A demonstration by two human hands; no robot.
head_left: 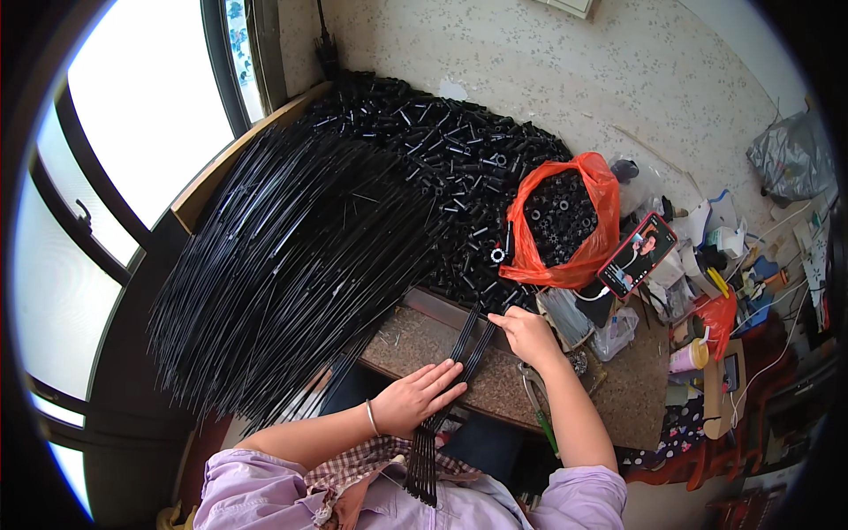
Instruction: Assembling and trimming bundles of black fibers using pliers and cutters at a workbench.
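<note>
Speckled stone-look worktop [415, 340], brown, by a bright window; pale flecked wall behind.

Item 1: small bundle of thin black rods [459, 362], straight, matte, lying flat across worktop toward my lap. I see left hand [415, 399] flat on it, fingers stretched out, pressing, not gripping. Right hand [530, 336] at far ends, fingertips pinched loosely on rod tips; can't tell if anything held.

Item 2: big fan of same rods [291, 265], left of left fingers, unsorted.

Item 3: heap of short black tube pieces [442, 150], beyond right fingertips; more in orange plastic bag [601, 203].

Progress, my est.: early, only one bundle gathered, bulk remains.
</note>
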